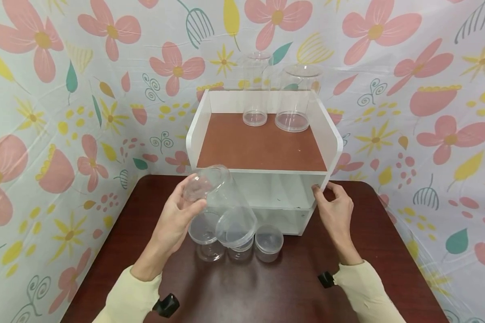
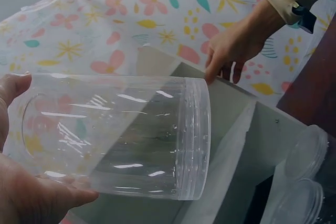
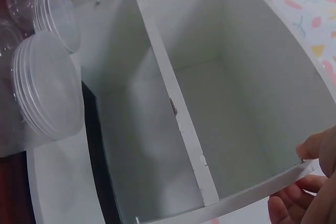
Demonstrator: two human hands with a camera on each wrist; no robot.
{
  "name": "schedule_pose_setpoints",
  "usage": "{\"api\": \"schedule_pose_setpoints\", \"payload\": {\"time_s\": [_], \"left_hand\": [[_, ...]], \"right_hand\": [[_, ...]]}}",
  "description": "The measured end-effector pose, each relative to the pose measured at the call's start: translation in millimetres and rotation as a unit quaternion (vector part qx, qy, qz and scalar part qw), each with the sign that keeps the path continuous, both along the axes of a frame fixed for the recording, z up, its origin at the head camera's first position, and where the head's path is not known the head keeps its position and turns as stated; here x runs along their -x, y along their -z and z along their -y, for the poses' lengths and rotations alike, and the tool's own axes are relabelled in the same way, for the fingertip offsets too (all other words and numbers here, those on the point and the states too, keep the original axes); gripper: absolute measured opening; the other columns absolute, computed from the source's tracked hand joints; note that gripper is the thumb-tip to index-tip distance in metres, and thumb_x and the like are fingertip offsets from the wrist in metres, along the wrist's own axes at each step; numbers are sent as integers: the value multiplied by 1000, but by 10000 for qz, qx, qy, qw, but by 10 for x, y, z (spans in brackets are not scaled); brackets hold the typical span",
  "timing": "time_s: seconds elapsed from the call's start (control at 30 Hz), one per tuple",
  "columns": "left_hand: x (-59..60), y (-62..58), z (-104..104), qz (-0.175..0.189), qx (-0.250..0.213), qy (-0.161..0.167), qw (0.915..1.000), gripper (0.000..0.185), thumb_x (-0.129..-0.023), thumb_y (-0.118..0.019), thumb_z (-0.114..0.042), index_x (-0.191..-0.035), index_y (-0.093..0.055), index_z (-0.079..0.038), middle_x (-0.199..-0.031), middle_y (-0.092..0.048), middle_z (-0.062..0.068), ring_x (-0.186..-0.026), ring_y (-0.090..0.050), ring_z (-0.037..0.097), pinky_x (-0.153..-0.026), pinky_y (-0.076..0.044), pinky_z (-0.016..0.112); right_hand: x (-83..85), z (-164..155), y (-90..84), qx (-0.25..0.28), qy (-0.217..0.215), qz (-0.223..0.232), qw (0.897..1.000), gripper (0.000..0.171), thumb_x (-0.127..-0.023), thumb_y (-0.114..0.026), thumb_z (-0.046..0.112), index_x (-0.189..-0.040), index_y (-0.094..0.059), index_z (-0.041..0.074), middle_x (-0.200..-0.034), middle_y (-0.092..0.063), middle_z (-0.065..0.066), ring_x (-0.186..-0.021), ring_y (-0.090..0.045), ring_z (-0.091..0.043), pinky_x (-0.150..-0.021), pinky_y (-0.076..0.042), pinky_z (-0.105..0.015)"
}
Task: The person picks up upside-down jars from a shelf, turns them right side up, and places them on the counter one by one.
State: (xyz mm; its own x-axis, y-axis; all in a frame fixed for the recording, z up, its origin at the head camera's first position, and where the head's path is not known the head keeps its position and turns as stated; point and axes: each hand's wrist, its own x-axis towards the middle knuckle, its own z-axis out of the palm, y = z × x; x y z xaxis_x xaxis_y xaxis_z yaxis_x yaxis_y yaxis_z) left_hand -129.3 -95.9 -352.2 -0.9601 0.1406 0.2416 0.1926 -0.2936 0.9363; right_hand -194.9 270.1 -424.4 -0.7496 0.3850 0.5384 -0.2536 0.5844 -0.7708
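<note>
My left hand (image 1: 173,222) grips a large clear plastic jar (image 1: 235,197) around its base end. The jar is tilted, its lidded end pointing down and to the right, in front of the white shelf unit (image 1: 266,190). In the left wrist view the same jar (image 2: 121,135) lies sideways across the picture and looks see-through, with nothing inside. On the other side, my right hand (image 1: 336,211) pinches the front edge of the shelf's right side panel, thumb (image 3: 315,148) inside and fingers outside.
On the shelf's brown top stand a tall narrow clear jar (image 1: 255,94) and a wider one (image 1: 294,101). Several lidded clear jars, among them a small one (image 1: 268,244), stand on the dark wooden table (image 1: 242,296) before the shelf. Flowered cloth (image 1: 64,134) hangs behind.
</note>
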Motion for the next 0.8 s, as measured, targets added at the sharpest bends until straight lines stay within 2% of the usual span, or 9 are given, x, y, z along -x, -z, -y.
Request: {"api": "schedule_pose_setpoints", "payload": {"time_s": [0.17, 0.33, 0.47, 0.67, 0.8], "left_hand": [[28, 90, -62, -92, -107, -7, 9999, 69, -92, -57, 7, -154, -28, 4, -141, -53, 6, -129, -55, 15, -109, -43, 27], [47, 170, -101, -37, -176, -27, 9998, 72, -92, -58, 6, -157, -25, 2, -146, -49, 10, -133, -53, 16, -110, -42, 28], [65, 226, -124, 5, -252, -53, 9997, 73, -92, -58, 6, -157, -24, 2, -151, -44, 18, -133, -52, 17, -110, -43, 29], [85, 303, -155, 6, -423, -67, 9991, 73, -93, -58, 5, -157, -23, 3, -155, -37, 28, -133, -53, 16, -109, -43, 27], [93, 352, -178, 10, -523, -75, 9986, 72, -93, -58, 5, -155, -24, 4, -153, -41, 25, -132, -53, 17, -110, -42, 27]], "right_hand": [[-39, 9, 31, -70, 45, -75, 9999, 29, -91, -78, 14, -110, -74, -7, -105, -73, -20, -92, -65, -30, -78, -39, -25], [-121, 36, 101, 15, 40, -93, 9999, 27, -94, -76, 14, -112, -72, -5, -98, -71, -16, -78, -59, -13, -71, -41, -17], [-200, 76, 160, 137, 11, -157, 9998, 26, -95, -75, 13, -115, -71, -3, -99, -68, -13, -78, -56, -3, -70, -43, -11], [-323, 163, 209, 587, -115, -343, 9976, 31, -96, -72, 10, -123, -66, -4, -104, -66, -14, -82, -59, -5, -71, -46, -11], [-398, 240, 248, 851, -376, -301, 9952, 32, -97, -70, 6, -126, -62, -5, -104, -66, -12, -82, -61, -6, -72, -47, -12]]}}
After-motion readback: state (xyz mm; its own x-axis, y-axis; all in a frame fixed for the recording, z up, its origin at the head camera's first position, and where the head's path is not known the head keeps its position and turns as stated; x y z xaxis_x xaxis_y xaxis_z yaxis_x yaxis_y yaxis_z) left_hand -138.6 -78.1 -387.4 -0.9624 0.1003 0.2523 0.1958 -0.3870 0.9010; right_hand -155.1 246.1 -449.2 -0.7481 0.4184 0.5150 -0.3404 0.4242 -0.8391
